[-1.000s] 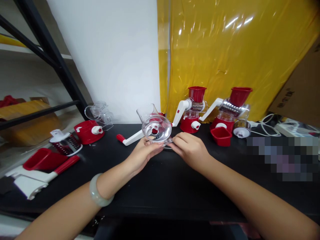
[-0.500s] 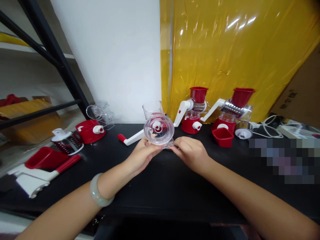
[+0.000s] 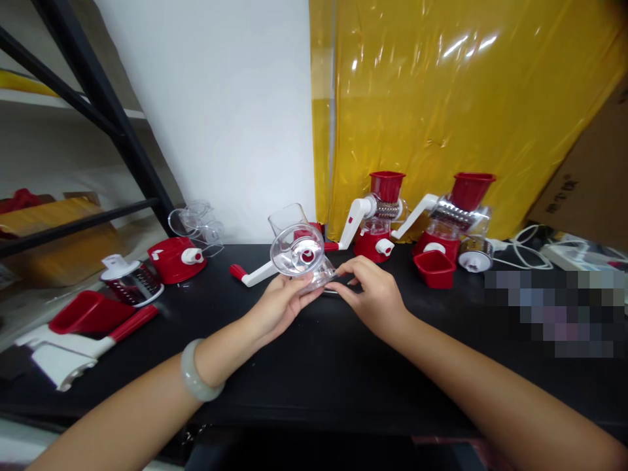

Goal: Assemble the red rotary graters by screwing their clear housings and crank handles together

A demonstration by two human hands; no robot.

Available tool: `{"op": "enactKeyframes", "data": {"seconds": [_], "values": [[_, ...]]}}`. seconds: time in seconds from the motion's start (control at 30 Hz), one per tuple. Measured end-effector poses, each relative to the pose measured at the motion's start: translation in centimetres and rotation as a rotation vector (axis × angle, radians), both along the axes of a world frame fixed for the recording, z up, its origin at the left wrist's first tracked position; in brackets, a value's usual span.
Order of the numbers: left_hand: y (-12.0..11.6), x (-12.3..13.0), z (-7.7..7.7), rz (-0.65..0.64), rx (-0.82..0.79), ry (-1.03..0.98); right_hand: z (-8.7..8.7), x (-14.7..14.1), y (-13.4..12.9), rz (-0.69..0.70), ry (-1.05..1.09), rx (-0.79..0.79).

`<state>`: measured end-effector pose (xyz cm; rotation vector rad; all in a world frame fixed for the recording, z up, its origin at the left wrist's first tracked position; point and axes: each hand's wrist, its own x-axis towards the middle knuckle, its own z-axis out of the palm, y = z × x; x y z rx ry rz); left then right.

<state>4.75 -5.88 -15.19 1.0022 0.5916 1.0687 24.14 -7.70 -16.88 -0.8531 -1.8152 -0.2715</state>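
My left hand [image 3: 277,307] is closed on a clear plastic rotary grater housing [image 3: 289,258], its round opening facing me and its square chute pointing up and leftward. At the housing's lower right end, my right hand [image 3: 373,291] pinches the edge between thumb and fingers. Behind the housing lies a white crank handle [image 3: 260,273] with a red grip. Red parts show through and past the clear plastic, partly hidden. To the right stands a rotary grater [image 3: 375,245] with a red hopper and red base.
Another grater [image 3: 436,239], a red hopper [image 3: 436,269] and a drum blade [image 3: 475,254] stand at the right. Leftward are a red base [image 3: 176,260], a drum blade [image 3: 131,282] and a white-and-red handled part [image 3: 69,350]. A black shelf frame [image 3: 127,154] rises at the left.
The clear housing has tilted and shifted left and slightly down. My right hand's fingers have lifted and spread a little along its lower edge.
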Motion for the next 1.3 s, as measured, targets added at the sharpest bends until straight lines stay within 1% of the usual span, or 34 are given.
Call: {"op": "enactKeyframes", "data": {"seconds": [0.13, 0.27, 0.4, 0.53, 0.67, 0.77, 0.83, 0.9, 1.07, 1.2, 1.3], "values": [[-0.1, 0.1, -0.1, -0.019, -0.025, -0.001, 0.0, 0.2, 0.3, -0.066, -0.090, 0.036], [-0.2, 0.2, -0.1, -0.007, -0.035, 0.000, -0.2, 0.1, 0.4, -0.108, -0.133, 0.070], [-0.1, 0.1, -0.1, -0.013, -0.025, 0.011, -0.4, -0.1, 0.4, -0.119, -0.130, 0.058], [0.1, -0.2, 0.1, -0.061, 0.000, -0.014, -0.2, 0.1, 0.2, -0.101, -0.118, 0.015], [0.3, -0.5, 0.4, -0.114, -0.057, -0.016, 0.4, 0.3, 0.2, -0.086, -0.155, 0.006], [0.5, -0.4, 0.2, -0.105, -0.096, 0.002, 0.6, 0.1, 0.1, -0.154, -0.240, 0.017], [0.5, -0.2, 0.0, -0.075, -0.081, 0.020, 0.7, 0.0, 0.0, -0.188, -0.305, 0.037], [0.5, -0.1, 0.0, -0.057, -0.053, 0.033, 0.7, -0.2, -0.1, -0.180, -0.338, 0.072], [0.2, -0.1, 0.2, -0.056, 0.013, 0.021, 0.4, -0.5, -0.1, -0.168, -0.318, 0.186], [0.3, -0.3, 0.2, -0.085, -0.003, 0.003, 0.3, -0.6, -0.2, -0.182, -0.320, 0.194], [0.5, -0.6, 0.2, -0.114, -0.040, -0.017, 0.6, -0.5, -0.1, -0.157, -0.305, 0.189]]}}
